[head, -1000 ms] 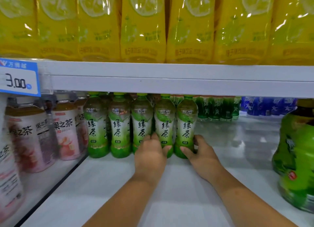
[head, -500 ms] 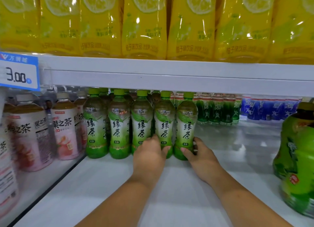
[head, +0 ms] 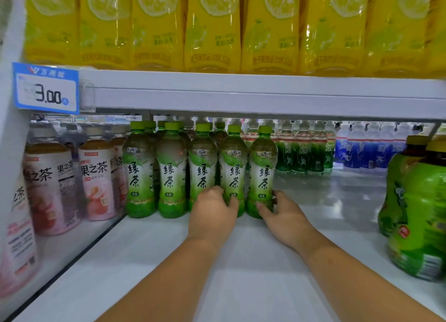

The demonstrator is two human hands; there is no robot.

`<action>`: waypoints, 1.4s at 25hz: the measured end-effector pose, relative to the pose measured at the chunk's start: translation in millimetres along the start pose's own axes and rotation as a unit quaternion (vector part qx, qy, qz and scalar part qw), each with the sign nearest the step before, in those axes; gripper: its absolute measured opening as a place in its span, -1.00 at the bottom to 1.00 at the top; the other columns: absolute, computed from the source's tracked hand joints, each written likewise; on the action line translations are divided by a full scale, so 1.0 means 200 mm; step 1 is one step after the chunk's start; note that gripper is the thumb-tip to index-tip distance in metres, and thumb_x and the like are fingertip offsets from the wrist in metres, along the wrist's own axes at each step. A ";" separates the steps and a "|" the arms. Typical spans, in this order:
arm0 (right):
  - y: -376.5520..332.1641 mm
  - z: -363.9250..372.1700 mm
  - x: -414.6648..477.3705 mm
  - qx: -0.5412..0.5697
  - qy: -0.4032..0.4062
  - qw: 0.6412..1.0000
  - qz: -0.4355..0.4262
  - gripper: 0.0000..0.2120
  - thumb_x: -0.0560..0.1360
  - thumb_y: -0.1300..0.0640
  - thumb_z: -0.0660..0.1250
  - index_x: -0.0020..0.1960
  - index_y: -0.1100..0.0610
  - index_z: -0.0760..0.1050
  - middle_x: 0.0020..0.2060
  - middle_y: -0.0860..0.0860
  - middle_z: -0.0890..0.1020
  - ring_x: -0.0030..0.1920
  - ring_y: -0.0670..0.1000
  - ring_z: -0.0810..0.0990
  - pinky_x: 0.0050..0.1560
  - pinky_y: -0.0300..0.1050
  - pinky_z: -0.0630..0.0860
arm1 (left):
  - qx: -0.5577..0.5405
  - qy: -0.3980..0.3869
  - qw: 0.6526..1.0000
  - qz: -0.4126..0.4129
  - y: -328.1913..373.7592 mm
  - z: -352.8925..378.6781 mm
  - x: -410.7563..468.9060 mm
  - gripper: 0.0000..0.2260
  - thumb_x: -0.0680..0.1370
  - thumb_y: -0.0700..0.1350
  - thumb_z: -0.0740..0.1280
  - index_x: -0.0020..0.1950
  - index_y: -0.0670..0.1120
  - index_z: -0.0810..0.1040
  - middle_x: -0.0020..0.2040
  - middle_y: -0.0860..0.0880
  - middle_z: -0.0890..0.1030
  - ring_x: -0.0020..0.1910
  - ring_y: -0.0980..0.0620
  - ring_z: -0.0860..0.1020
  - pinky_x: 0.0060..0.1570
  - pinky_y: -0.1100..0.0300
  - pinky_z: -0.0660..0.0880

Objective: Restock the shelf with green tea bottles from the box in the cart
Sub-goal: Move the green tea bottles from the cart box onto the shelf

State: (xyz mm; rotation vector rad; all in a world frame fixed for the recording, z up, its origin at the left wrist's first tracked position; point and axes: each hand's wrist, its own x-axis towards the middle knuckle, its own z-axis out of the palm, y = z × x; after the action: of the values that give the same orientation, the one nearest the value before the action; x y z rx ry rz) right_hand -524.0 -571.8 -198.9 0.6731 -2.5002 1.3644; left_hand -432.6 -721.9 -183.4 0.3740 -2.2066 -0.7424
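On the white shelf (head: pixel 241 273), under the grey lip of the upper shelf (head: pixel 265 97), five green tea bottles (head: pixel 171 172) stand upright in a front row, shoulder to shoulder, with more green caps showing behind them. The left hand (head: pixel 212 215) is wrapped around the base of the fourth bottle (head: pixel 233 167) from the left, thumb on its right side and fingers lost between it and the third. The right hand (head: pixel 282 213) clasps the base of the fifth bottle (head: pixel 263 169), thumb across its front and fingers curled round its right side. To the left, the row stands just beside pink peach tea bottles (head: pixel 96 177), which sit past a dark divider edge (head: pixel 72 261) running toward the camera. To the right of the fifth bottle, bare shelf runs open as far as the large green bottles (head: pixel 415 213) at the right edge, well apart from the hand. Further back stand green-labelled clear bottles (head: pixel 304 148) and blue-labelled bottles (head: pixel 362 148). In front of the row, the shelf surface is bare around both forearms down to the near edge. Caps of the front row sit close below the upper shelf's underside. Yellow bottles (head: pixel 212 27) fill the upper shelf, and a blue price tag (head: pixel 45 87) reading 3.00 hangs at its left end.
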 end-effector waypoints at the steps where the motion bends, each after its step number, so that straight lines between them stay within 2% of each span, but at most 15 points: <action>1: -0.01 0.00 -0.03 -0.010 0.006 1.000 -0.004 -0.71 0.57 -0.07 0.33 0.24 -0.01 0.43 -0.03 -0.10 0.50 -0.05 -0.09 0.46 -0.13 -0.28 0.36 | -0.014 -0.017 0.999 -0.023 0.00 -0.01 -0.01 -0.79 0.56 0.01 0.36 -0.06 -0.13 0.58 -0.20 -0.05 0.58 -0.18 -0.11 0.57 -0.21 0.14 0.50; 3: -0.04 -0.02 -0.07 -0.025 0.004 1.000 0.003 -0.72 0.58 -0.09 0.31 0.21 0.01 0.44 0.00 -0.05 0.50 -0.01 -0.04 0.46 -0.04 -0.21 0.34 | -0.038 -0.057 0.995 -0.069 0.00 -0.03 -0.03 -0.75 0.58 0.04 0.35 0.05 -0.15 0.61 -0.13 -0.05 0.59 -0.16 -0.07 0.53 -0.17 0.18 0.44; 8: -0.11 -0.09 -0.20 -0.009 -0.032 0.997 0.072 -0.70 0.57 -0.20 0.26 0.15 -0.01 0.45 -0.01 -0.02 0.58 -0.02 0.01 0.52 -0.23 -0.18 0.37 | -0.127 -0.115 0.976 -0.134 0.03 -0.11 -0.12 -0.62 0.60 0.09 0.32 0.34 -0.09 0.54 0.12 -0.02 0.63 -0.01 0.04 0.48 -0.01 0.24 0.34; 11: -0.16 -0.13 -0.33 0.025 -0.034 0.994 0.099 -0.78 0.57 -0.19 0.26 0.08 -0.07 0.48 -0.02 -0.07 0.59 -0.01 -0.01 0.55 -0.12 -0.14 0.40 | -0.216 -0.166 0.948 -0.163 0.04 -0.21 -0.23 -0.52 0.59 0.13 0.35 0.44 -0.06 0.46 0.26 0.00 0.58 0.07 0.10 0.50 -0.04 0.25 0.39; 13: -0.19 -0.15 -0.44 0.040 -0.039 0.993 0.104 -0.87 0.58 -0.15 0.26 0.04 -0.13 0.47 -0.08 -0.15 0.58 -0.07 -0.09 0.55 -0.16 -0.18 0.40 | -0.247 -0.203 0.934 -0.158 0.04 -0.29 -0.32 -0.52 0.58 0.11 0.37 0.44 -0.05 0.45 0.26 0.04 0.57 0.04 0.18 0.53 -0.09 0.30 0.40; 16: -0.26 -0.21 -0.61 0.062 -0.039 0.992 0.103 -0.86 0.61 -0.08 0.26 0.08 -0.06 0.50 -0.12 -0.20 0.54 -0.14 -0.19 0.50 -0.21 -0.29 0.37 | -0.253 -0.224 0.928 -0.157 0.04 -0.42 -0.45 -0.55 0.59 0.08 0.38 0.44 -0.04 0.45 0.19 0.09 0.58 0.00 0.35 0.49 -0.11 0.34 0.41; 18: -0.30 -0.26 -0.72 0.095 -0.038 0.987 0.120 -0.85 0.62 -0.05 0.27 0.12 -0.01 0.51 -0.13 -0.22 0.53 -0.17 -0.23 0.47 -0.24 -0.38 0.35 | -0.251 -0.233 0.924 -0.167 0.08 -0.52 -0.52 -0.57 0.60 0.10 0.35 0.43 -0.02 0.45 0.19 0.10 0.56 -0.03 0.38 0.46 -0.15 0.39 0.38; 19: -0.31 -0.28 -0.78 0.107 -0.041 0.985 0.130 -0.83 0.62 -0.05 0.27 0.14 -0.01 0.50 -0.12 -0.24 0.52 -0.17 -0.24 0.47 -0.23 -0.36 0.36 | -0.254 -0.236 0.921 -0.175 0.10 -0.56 -0.57 -0.56 0.61 0.11 0.34 0.43 -0.02 0.45 0.20 0.10 0.55 -0.03 0.37 0.46 -0.14 0.40 0.37; 22: -0.34 -0.35 -0.92 0.130 -0.052 0.978 0.153 -0.79 0.61 -0.09 0.27 0.19 -0.04 0.51 -0.06 -0.26 0.52 -0.10 -0.28 0.46 -0.11 -0.26 0.38 | -0.262 -0.241 0.911 -0.206 0.18 -0.63 -0.67 -0.58 0.60 0.16 0.33 0.40 0.02 0.46 0.12 0.19 0.52 -0.01 0.35 0.46 -0.14 0.36 0.36; 26: -0.39 -0.43 -1.10 0.172 -0.058 0.960 0.215 -0.76 0.60 -0.11 0.28 0.22 -0.08 0.52 0.06 -0.22 0.58 -0.01 -0.32 0.48 -0.11 -0.40 0.32 | -0.261 -0.232 0.899 -0.263 0.29 -0.71 -0.84 -0.68 0.60 0.11 0.34 0.33 0.07 0.49 0.05 0.28 0.53 -0.11 0.47 0.51 -0.25 0.52 0.38; 29: -0.46 -0.54 -1.29 0.176 -0.083 0.943 0.271 -0.72 0.62 -0.11 0.24 0.28 -0.07 0.50 0.14 -0.17 0.57 0.09 -0.20 0.51 -0.05 -0.37 0.32 | -0.234 -0.260 0.886 -0.304 0.39 -0.84 -0.96 -0.68 0.59 0.14 0.34 0.31 0.11 0.47 0.06 0.30 0.53 -0.07 0.46 0.50 -0.22 0.49 0.37; 31: -0.55 -0.67 -1.39 0.156 -0.108 0.936 0.296 -0.66 0.63 -0.10 0.21 0.36 -0.03 0.45 0.18 -0.15 0.52 0.17 -0.12 0.47 0.05 -0.27 0.34 | -0.201 -0.300 0.875 -0.324 0.48 -0.95 -1.00 -0.66 0.58 0.18 0.32 0.32 0.13 0.45 0.05 0.32 0.51 -0.09 0.46 0.50 -0.23 0.47 0.38; 33: -0.66 -0.83 -1.49 0.142 -0.132 0.923 0.334 -0.61 0.65 -0.09 0.18 0.44 0.00 0.38 0.21 -0.12 0.48 0.16 -0.10 0.47 0.10 -0.17 0.34 | -0.179 -0.345 0.851 -0.353 0.59 -1.09 -1.04 -0.58 0.56 0.24 0.31 0.35 0.09 0.46 0.13 0.25 0.55 0.04 0.33 0.54 -0.06 0.32 0.47; 35: -0.78 -0.99 -1.60 0.142 -0.150 0.905 0.372 -0.59 0.66 -0.07 0.17 0.47 0.00 0.33 0.23 -0.07 0.50 0.07 -0.09 0.50 0.03 -0.14 0.37 | -0.168 -0.397 0.820 -0.376 0.72 -1.25 -1.09 -0.46 0.48 0.32 0.31 0.38 0.07 0.48 0.27 0.11 0.58 0.20 0.13 0.56 0.17 0.08 0.51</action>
State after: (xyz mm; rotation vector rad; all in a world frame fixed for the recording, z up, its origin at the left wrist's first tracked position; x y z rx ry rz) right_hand -175.5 -387.1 -101.7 -0.0900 -2.9903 2.0318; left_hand -106.3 -602.7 -86.1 0.9033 -2.5704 -1.9888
